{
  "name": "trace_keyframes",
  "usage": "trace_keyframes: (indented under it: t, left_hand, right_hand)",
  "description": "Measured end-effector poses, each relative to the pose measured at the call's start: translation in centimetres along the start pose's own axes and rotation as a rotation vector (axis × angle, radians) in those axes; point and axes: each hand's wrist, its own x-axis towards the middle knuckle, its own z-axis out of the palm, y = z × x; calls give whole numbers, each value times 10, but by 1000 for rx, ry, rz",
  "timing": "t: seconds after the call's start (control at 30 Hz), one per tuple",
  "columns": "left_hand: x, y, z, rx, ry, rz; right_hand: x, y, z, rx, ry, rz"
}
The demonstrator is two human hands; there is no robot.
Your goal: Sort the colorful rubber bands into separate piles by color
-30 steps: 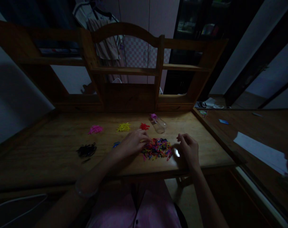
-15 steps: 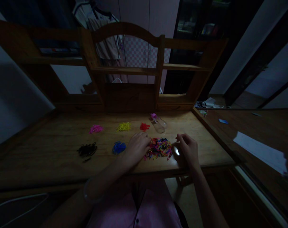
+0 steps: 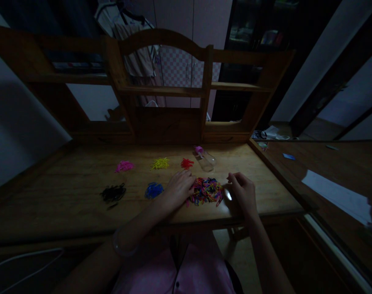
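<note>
On the wooden desk lies a mixed heap of small coloured rubber bands. My left hand rests at the heap's left edge, fingers bent over the desk and the thumb apart from them, touching the nearest bands. Right of the heap, my right hand is closed, with fingers curled and the thumb near the index finger; whatever it pinches is too dark to make out. Sorted piles lie to the left and behind: red bands, yellow bands, pink bands, blue bands and black bands.
A clear bottle with a pink cap lies behind the mixed heap. The desk's shelf unit rises at the back. White paper and a small blue card lie on the brown surface to the right.
My left forearm and its bracelet have shifted slightly right, and the left hand barely moved. My right hand and the piles stay where they were.
</note>
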Motion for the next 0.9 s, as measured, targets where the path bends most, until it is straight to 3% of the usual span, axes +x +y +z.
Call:
trace_keyframes:
  t: [0.17, 0.57, 0.9]
  left_hand:
    - [8, -14, 10, -65, 84, -45]
    - [20, -28, 21, -842, 147, -210]
    - [20, -31, 25, -959, 151, -237]
  right_hand:
    - [0, 0, -1, -2, -2, -10]
    - [0, 2, 0, -10, -1, -10]
    - [0, 1, -1, -10, -17, -14]
